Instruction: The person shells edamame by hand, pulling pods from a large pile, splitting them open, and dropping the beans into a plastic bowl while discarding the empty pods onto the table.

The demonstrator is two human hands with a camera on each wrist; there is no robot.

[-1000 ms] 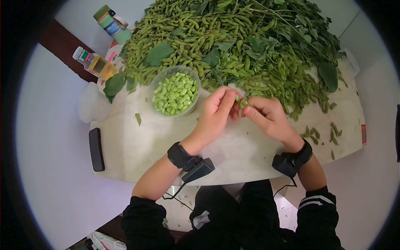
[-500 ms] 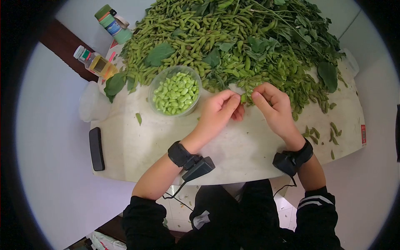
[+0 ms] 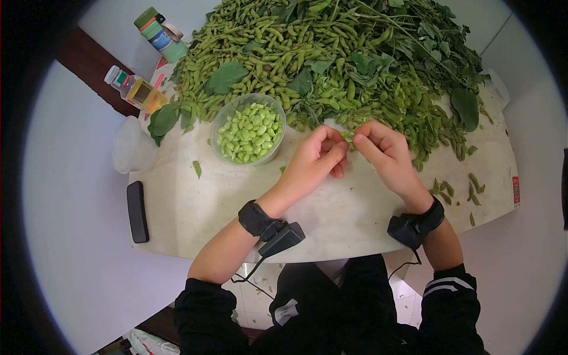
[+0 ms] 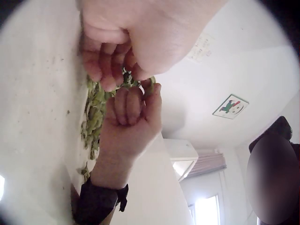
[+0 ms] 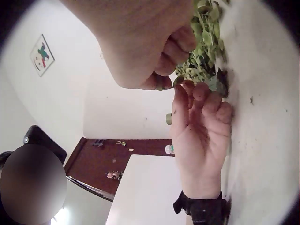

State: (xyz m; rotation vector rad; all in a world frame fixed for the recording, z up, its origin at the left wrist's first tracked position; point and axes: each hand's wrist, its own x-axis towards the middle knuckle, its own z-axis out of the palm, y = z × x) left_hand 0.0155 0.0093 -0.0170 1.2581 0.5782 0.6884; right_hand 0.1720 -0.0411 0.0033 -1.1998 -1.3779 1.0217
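Above the table, my left hand (image 3: 319,155) and right hand (image 3: 387,155) face each other with thumbs and forefingers almost meeting. Between their fingertips is a small green edamame pod (image 3: 348,137), which both hands pinch. The right wrist view shows the pod (image 5: 178,80) at the left thumb tip, with a green bit under the right thumb. In the left wrist view the right fingers hold a curved green piece (image 4: 150,86), partly hidden. Left of the hands stands a clear round tub (image 3: 215,142) of shelled edamame beans (image 3: 248,133).
A large heap of edamame pods (image 3: 266,53) with leafy stems covers the table's back. Split pods (image 3: 384,118) lie just beyond the hands, and a few loose pods (image 3: 444,190) at the right. Along the left are a phone (image 3: 136,212), an oil bottle (image 3: 139,92) and a green flask (image 3: 161,36).
My hands have drawn slightly apart from the pod they gripped together, the right hand shifting up and right. The left thumb has since moved a little. The tub stays put.
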